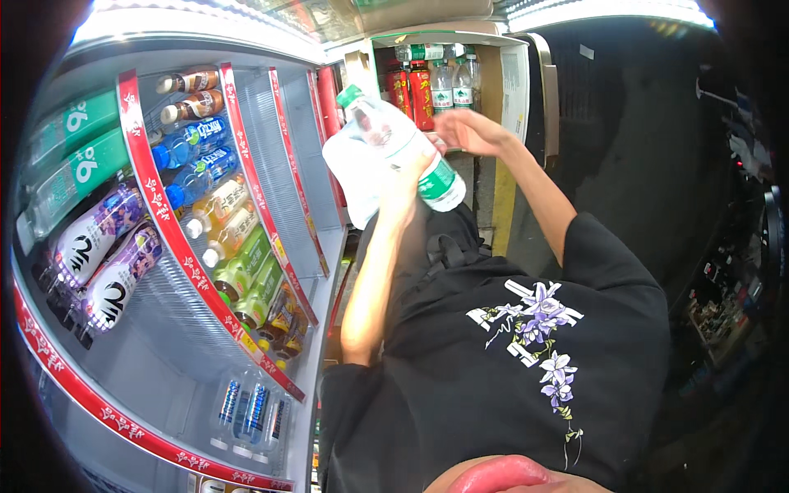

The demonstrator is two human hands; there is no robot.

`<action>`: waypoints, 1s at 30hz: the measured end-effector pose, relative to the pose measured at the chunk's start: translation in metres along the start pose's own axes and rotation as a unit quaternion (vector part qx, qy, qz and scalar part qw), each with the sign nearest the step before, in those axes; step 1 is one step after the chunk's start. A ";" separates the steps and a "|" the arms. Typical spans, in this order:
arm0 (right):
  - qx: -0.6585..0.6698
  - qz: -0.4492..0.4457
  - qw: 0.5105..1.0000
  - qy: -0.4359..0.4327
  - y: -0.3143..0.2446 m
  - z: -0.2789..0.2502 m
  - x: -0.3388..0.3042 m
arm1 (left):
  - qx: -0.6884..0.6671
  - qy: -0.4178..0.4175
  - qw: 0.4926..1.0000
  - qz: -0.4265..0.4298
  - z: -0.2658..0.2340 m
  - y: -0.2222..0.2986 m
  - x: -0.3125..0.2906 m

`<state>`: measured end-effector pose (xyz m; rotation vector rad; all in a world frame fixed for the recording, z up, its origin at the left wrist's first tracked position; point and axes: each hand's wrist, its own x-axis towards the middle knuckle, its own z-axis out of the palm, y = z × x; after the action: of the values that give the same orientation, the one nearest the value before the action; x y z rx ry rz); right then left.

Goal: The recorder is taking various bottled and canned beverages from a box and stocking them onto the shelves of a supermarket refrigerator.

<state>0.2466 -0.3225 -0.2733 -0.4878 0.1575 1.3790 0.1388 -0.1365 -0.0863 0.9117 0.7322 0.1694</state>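
Note:
In front of my body I hold a large clear water bottle [401, 140] with a green cap and a green and white label. It is tilted, cap up to the left. My left hand [408, 174] is closed around its side. A white, thin, cloth-like piece [355, 171] hangs beside the bottle, against my left hand; I cannot tell its exact kind. My right hand [470, 131] is beside the bottle on the right, with its fingers stretched toward it and apart. Whether the fingertips touch the bottle is unclear.
At left stands a shelf unit [156, 279] with red-edged shelves and several drink bottles [197, 148]. Beyond my hands, an open cardboard box [514, 78] holds red cans or bottles [421, 94] and small water bottles [442, 86]. Dark floor [625, 148] lies at right.

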 end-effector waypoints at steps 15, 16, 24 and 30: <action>0.157 -0.101 0.761 0.621 -0.065 -0.245 0.254 | 0.003 0.122 0.992 -0.016 -0.167 0.000 -0.048; 0.155 -0.100 0.761 0.622 -0.059 -0.251 0.253 | -0.040 0.124 0.991 0.006 -0.170 -0.002 -0.052; -0.018 -0.079 0.914 0.397 -0.004 -0.159 0.140 | 0.101 0.167 0.979 0.053 -0.143 0.031 -0.040; -0.124 -0.081 0.959 0.242 -0.004 0.003 0.027 | 0.773 0.078 0.595 0.206 -0.126 0.073 -0.041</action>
<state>0.2556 -0.2973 -0.2802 -1.0246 0.3378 1.1024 0.0392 -0.0259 -0.0594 2.8154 0.7102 -0.0424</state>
